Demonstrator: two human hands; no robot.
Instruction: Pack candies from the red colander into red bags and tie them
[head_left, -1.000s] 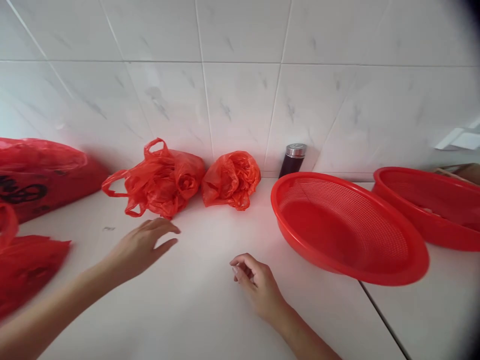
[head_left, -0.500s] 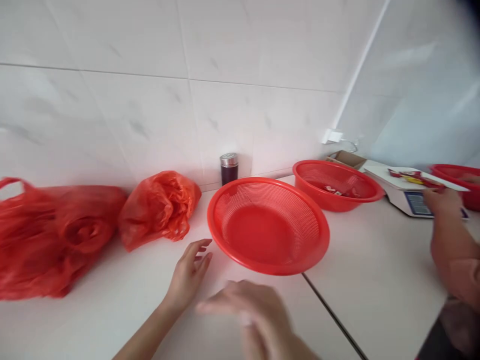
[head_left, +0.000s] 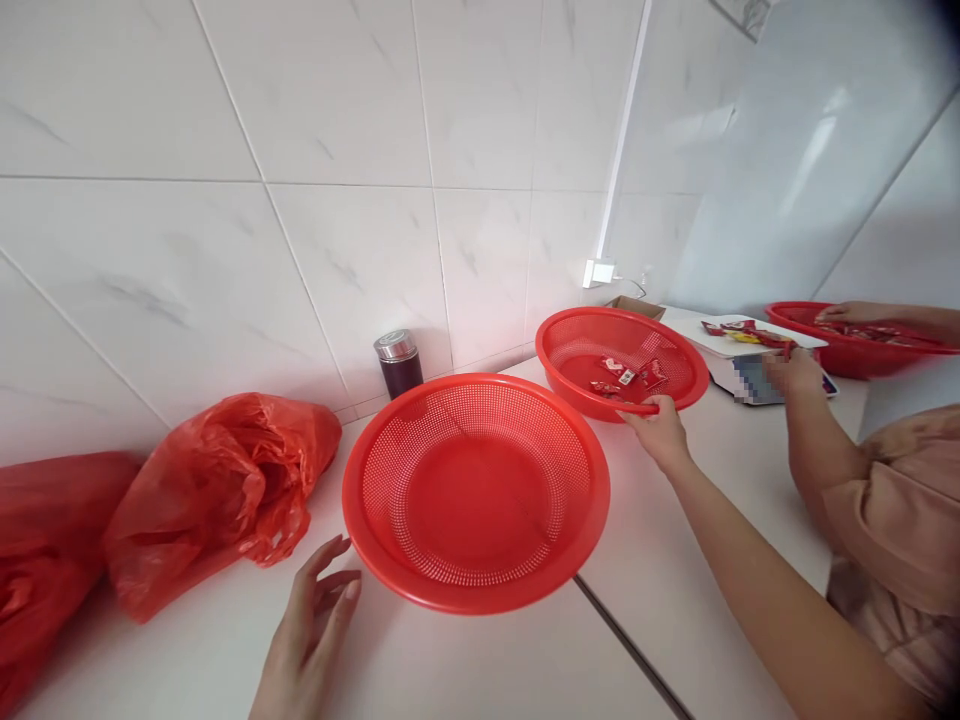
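Observation:
My right hand (head_left: 661, 436) reaches across to a red plastic basket (head_left: 556, 368) and grips its near rim, thumb on top. Several small red packets (head_left: 621, 374) lie inside that basket. In front of me stands a second red basket (head_left: 480, 592), round with perforated sides and nothing in it. Just left of its rim, my left hand (head_left: 313, 612) rests over the white table with fingers apart and slightly curled, holding nothing.
Red plastic bags (head_left: 225, 490) lie at the left. A dark flask (head_left: 400, 366) stands by the tiled wall. On the right a co-worker handles packets on a white scale (head_left: 720, 346), beside another red basket (head_left: 832, 350). A dark seam (head_left: 637, 652) crosses the table.
My right hand has moved from the near middle to the right and taken hold of the farther basket's rim. That basket now sits tilted toward me. The view has turned right.

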